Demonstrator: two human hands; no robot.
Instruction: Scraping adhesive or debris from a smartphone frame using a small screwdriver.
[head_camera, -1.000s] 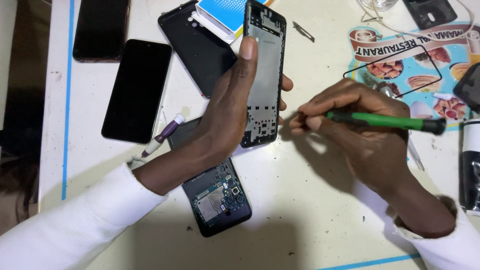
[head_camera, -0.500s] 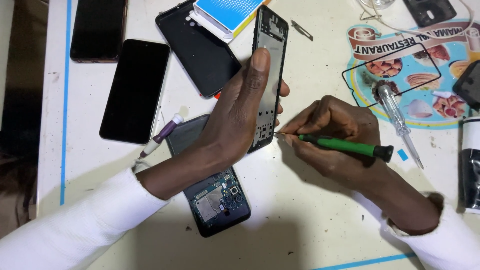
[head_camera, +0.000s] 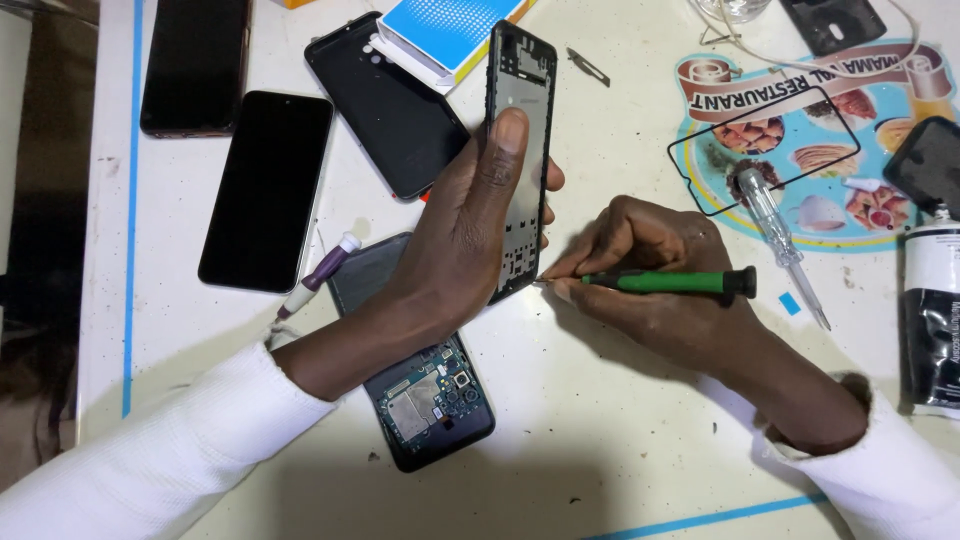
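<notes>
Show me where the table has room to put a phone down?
Bare table lies between the opened phone and the right hand's sleeve. Crowded: the top, with dark phones, blue box, placemat, and clear screwdriver.

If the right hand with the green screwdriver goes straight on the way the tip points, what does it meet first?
The right hand points its green-handled screwdriver leftward. The tip seems already at the lower edge of the black plastic phone frame held upright by the left hand, so the frame comes first, though depth is unclear.
</notes>
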